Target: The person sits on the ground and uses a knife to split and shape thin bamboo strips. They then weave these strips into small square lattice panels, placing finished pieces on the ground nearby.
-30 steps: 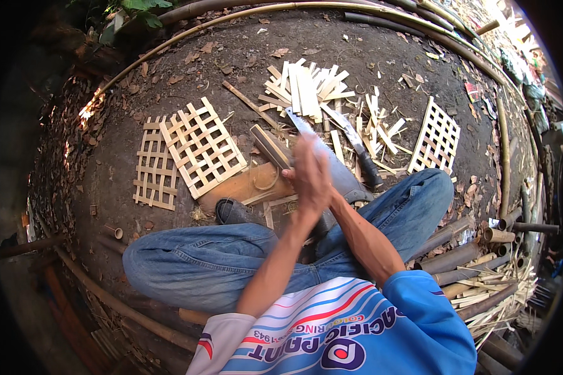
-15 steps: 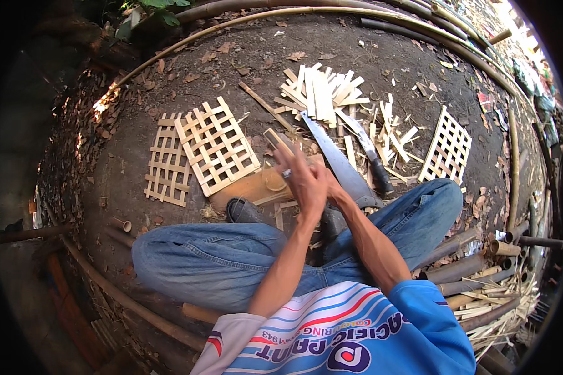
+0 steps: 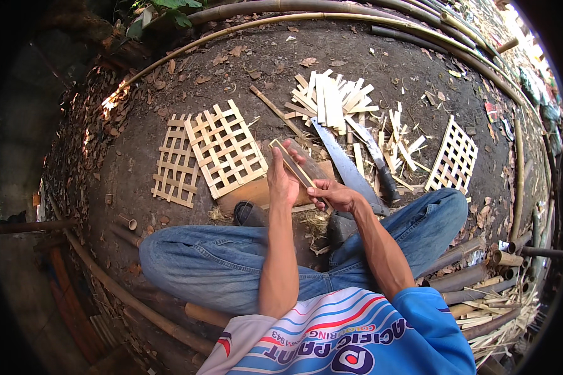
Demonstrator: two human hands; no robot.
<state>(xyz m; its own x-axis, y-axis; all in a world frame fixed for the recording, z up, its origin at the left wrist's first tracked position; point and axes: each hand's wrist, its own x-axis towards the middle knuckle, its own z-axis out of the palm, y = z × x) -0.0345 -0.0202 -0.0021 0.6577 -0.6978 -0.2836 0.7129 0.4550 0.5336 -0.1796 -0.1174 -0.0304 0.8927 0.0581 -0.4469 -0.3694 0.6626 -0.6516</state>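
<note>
A narrow bundle of bamboo strips (image 3: 292,164) slants between my two hands over a bamboo log (image 3: 243,194). My left hand (image 3: 283,186) is around the strips' upper part, with the thumb on one side and blurred fingers on the other. At their lower end, my right hand (image 3: 336,195) pinches them between thumb and fingers. How many strips are in the bundle I cannot tell. Left of my hands, a woven bamboo lattice (image 3: 226,150) leans on the log and overlaps a second lattice (image 3: 174,164).
A hand saw (image 3: 341,159) and a curved knife with a black handle (image 3: 381,169) lie just right of my hands. Beyond them is a pile of cut bamboo slats (image 3: 328,100). A third lattice (image 3: 453,155) lies far right. Long bamboo poles (image 3: 281,20) border the ground.
My hands, close together and blurred before, are now apart. The right hand has moved to the strips' lower end, and the left is upright beside them. The whole view has shifted slightly.
</note>
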